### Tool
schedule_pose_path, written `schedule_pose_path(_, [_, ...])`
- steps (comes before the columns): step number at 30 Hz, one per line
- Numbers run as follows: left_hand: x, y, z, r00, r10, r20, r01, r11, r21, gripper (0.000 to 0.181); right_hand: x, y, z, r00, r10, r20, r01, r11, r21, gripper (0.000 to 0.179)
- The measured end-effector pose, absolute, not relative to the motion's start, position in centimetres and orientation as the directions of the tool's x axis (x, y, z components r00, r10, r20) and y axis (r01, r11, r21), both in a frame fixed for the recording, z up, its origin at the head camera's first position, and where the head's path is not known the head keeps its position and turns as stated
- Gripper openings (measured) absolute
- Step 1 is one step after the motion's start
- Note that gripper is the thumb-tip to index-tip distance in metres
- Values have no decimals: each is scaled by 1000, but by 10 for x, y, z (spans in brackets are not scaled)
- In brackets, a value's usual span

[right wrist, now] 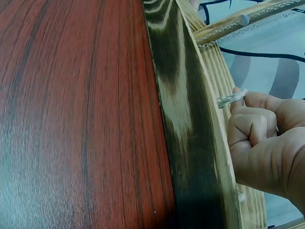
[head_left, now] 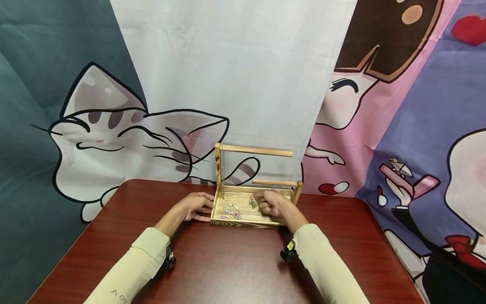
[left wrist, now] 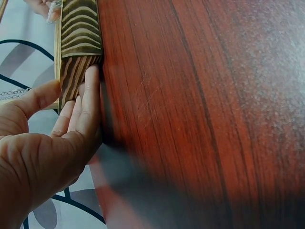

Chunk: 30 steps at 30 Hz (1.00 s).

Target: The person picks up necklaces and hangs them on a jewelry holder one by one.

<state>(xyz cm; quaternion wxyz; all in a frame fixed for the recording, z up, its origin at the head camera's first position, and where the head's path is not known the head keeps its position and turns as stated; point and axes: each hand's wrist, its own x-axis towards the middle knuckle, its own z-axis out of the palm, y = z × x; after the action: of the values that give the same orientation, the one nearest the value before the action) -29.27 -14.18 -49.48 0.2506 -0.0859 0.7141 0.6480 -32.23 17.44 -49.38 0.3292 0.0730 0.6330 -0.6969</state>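
On the table stands a wooden jewelry stand (head_left: 247, 223) with a shallow tray and two crossbars. My left hand (head_left: 198, 206) rests against its left end, fingers straight along the side and thumb at the rim in the left wrist view. Over the tray, my right hand (head_left: 270, 202) pinches a small pale, silvery bracelet (right wrist: 231, 99) between thumb and index finger, its other fingers curled in. A beaded bracelet (head_left: 231, 209) in pastel colors lies in the left part of the tray. From the left of the upper bar (head_left: 258, 150) hangs a silver chain necklace (head_left: 222, 173).
The lower bar (head_left: 274, 183) runs behind the right hand at the stand's right side. A reddish-brown table (head_left: 228, 261) extends around the stand. Behind it hangs a cloth backdrop (head_left: 243, 76) with cartoon figures. In the right wrist view, a small whitish bead (right wrist: 241, 197) lies near the tray's edge.
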Motion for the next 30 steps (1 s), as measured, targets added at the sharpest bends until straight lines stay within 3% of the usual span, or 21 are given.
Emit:
schedule_pose_path(5, [-293,-142,-495,-858,201,-473,-451,147,880,52,-322,176,-495,-766,-348,-540,553,70,-830,22])
schedule_pose_path(10, [-294,-142,-494,-857,203,-474,-450,155,879,51,-320,173,-498,-811,-293,-507,479,165,-862,32])
schedule_pose_path(15, [-296,-142,-494,-854,202,-479,-455,153,877,50,-316,169,-499,-911,-227,-344,230,413,-881,25])
schedule_pose_path(21, [-296,-143,-494,-852,201,-483,-460,151,875,50,-314,164,-500,-946,-307,-108,-130,660,-740,21])
schedule_pose_path(30, [-296,-143,-496,-849,210,-484,-461,151,874,50,-316,158,-510,-941,-338,18,-281,753,-595,10])
